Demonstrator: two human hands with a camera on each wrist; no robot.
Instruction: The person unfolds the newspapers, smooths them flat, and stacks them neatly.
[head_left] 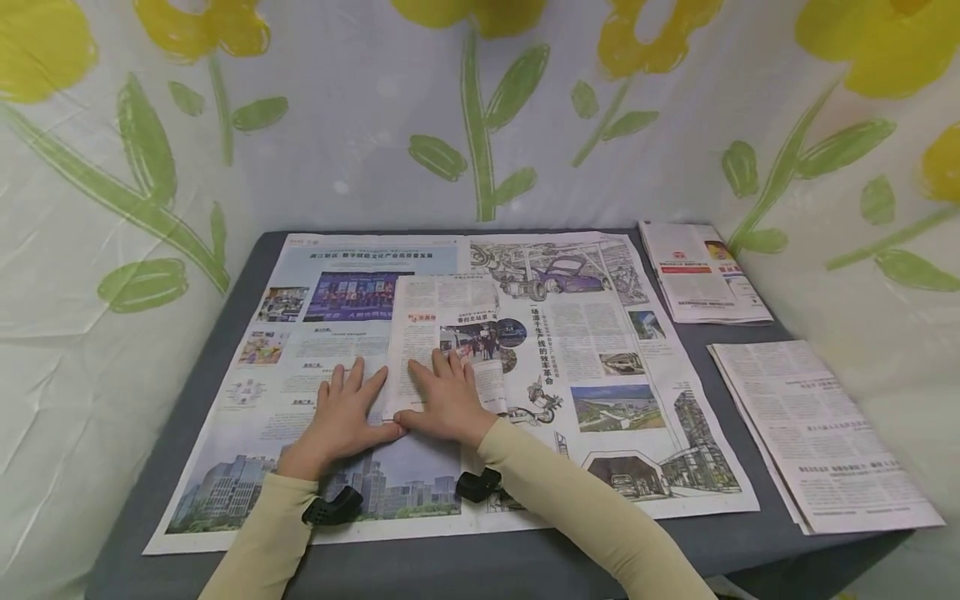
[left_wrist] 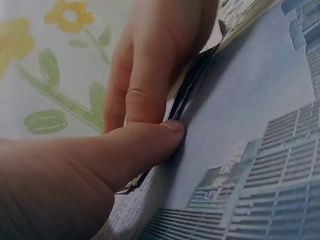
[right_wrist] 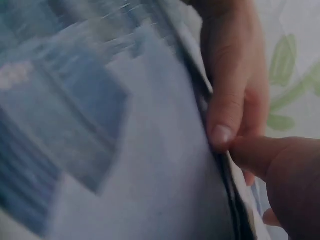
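Note:
A small folded newspaper (head_left: 420,302) lies on a large spread-out newspaper (head_left: 600,350), left of its middle. In the head view my left hand (head_left: 341,417) lies at the folded paper's lower left edge, fingers straight and spread. My right hand (head_left: 447,400) rests on its lower part, fingers fanned out and pointing away from me. Both thumbs meet at the lower left corner. The left wrist view has the left thumb (left_wrist: 125,150) against the layered edge, its tip at the other hand's thumb. From the right wrist, the folded edge (right_wrist: 227,185) runs beneath both thumbs.
The spread newspaper covers most of a grey-clothed table (head_left: 420,567). At the right lie a folded newspaper (head_left: 705,292) at the back and a larger newspaper stack (head_left: 817,433) nearer the front. A flower-printed curtain (head_left: 337,167) encloses the back and sides.

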